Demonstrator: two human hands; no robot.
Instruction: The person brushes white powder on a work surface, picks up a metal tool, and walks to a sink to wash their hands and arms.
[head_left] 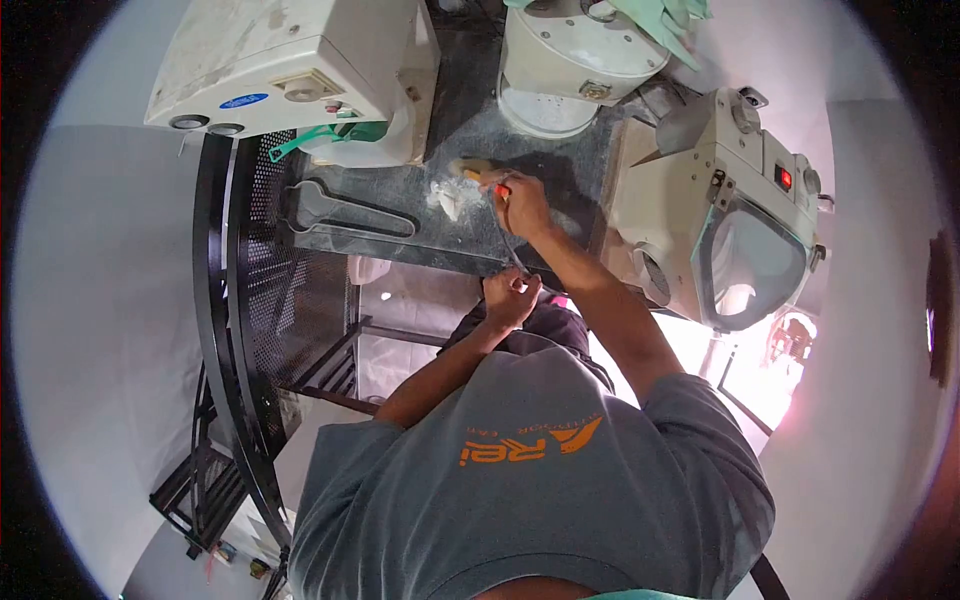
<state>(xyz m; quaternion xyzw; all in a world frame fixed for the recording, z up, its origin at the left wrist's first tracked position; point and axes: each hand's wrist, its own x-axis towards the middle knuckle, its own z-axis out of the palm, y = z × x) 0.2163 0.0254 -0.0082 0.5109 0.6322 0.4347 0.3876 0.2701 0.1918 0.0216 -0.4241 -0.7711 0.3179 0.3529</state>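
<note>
Brush-like tool [472,175] gripped in the right hand [522,207], over a dusty dark bench [440,242].
Nearest, past the grey shirt [540,470], the left hand [508,298] sits at the bench's front edge with its fingers curled together; whether they hold something I cannot tell. Farther in, the right hand is closed around the tool, whose tan end points left, just beyond a patch of white powder [449,205]. Left of the powder lies a bent metal loop [372,206]. Beyond, a boxy machine [270,75] stands left and a round white unit [580,60] near the back.
</note>
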